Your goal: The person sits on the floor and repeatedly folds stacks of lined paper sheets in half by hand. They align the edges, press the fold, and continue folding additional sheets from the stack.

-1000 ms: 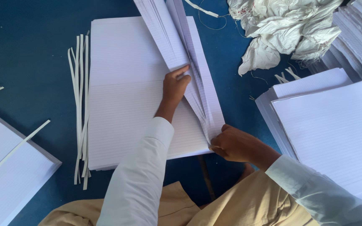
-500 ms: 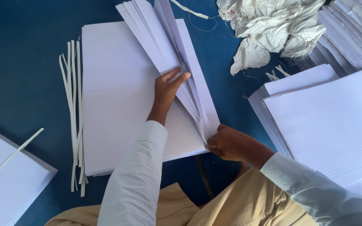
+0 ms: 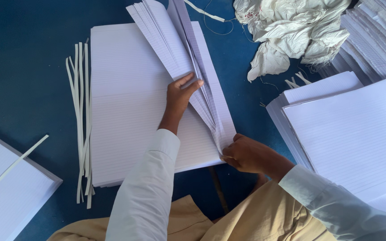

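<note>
Counting step: my left hand (image 3: 179, 96), fingers spread, fans lined sheets (image 3: 188, 58); right hand (image 3: 246, 154) pinches their near corner; next, steady separation.

Two hands: left hand (image 3: 179, 96), right hand (image 3: 246, 154). Four stacks of ruled paper: centre stack (image 3: 126, 102), right stack (image 3: 358, 129), far-right stack (image 3: 380, 40), lower-left stack (image 3: 5, 196). One crumpled white cloth (image 3: 291, 31). Paper strips (image 3: 82, 120): too many to count.
</note>
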